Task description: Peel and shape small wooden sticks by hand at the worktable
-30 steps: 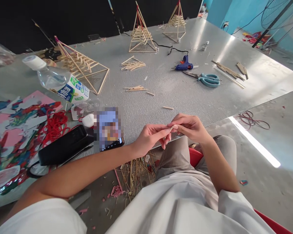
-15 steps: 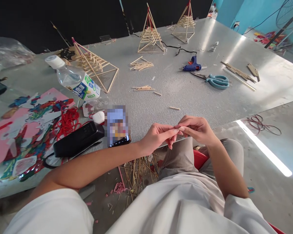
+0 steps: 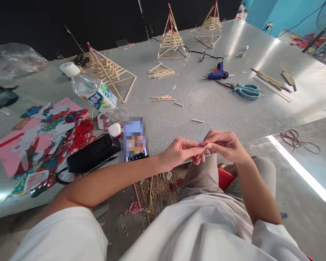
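Observation:
My left hand [image 3: 182, 153] and my right hand [image 3: 225, 145] meet over the front edge of the table, fingertips pinched together. Between them a bit of a thin pale wooden stick [image 3: 199, 156] shows; the fingers cover most of it. Just beyond my hands a single short stick [image 3: 197, 120] lies on the grey table. Farther back are another short stick [image 3: 179, 104], a small bundle of sticks [image 3: 163, 98] and a larger pile of sticks [image 3: 162, 73].
Stick pyramids [image 3: 171, 43] stand toward the back. A blue glue gun [image 3: 218, 71] and scissors [image 3: 247, 91] lie right of centre. On the left are a plastic bottle [image 3: 93, 88], a phone [image 3: 135, 139], a black case [image 3: 91, 154], red cord [image 3: 83, 132] and paper scraps.
The head view has turned slightly left, so the table's things appear farther right. Both hands remain pinched together; a bit of the stick now shows between the fingers.

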Available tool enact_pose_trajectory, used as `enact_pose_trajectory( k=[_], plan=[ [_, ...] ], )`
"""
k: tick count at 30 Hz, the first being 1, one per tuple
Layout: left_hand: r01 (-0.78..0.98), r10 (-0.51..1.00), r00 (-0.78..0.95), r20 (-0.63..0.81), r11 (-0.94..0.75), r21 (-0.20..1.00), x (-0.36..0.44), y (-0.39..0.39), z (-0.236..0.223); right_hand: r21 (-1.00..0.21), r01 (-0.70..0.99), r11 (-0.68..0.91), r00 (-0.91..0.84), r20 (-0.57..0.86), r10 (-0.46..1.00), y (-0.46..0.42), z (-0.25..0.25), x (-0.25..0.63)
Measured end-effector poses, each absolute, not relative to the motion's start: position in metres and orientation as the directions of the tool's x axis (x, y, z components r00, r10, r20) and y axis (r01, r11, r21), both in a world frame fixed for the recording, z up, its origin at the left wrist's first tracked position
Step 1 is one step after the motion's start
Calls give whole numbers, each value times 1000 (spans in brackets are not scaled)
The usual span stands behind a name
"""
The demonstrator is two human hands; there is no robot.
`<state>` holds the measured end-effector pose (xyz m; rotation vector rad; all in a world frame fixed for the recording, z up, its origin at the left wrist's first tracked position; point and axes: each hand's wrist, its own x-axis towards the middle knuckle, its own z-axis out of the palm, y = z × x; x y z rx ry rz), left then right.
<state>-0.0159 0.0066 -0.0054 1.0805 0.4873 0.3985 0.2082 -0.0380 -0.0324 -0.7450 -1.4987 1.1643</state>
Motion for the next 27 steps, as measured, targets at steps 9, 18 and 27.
enact_pose_trajectory(
  k=[9, 18, 27],
  plan=[
    [-78, 595, 782, -186, 390, 918, -16, 2, -9, -919, -29, 394, -238, 389, 890, -38, -31, 203],
    [-77, 601, 785, -149, 334, 940, -15, -6, -15, -963, -61, 263, -123, 269, 955, -41, -33, 201],
    [-65, 665, 737, -117, 242, 968, -16, -6, -11, -946, -5, 323, -127, 321, 938, -42, -31, 198]
  ],
)
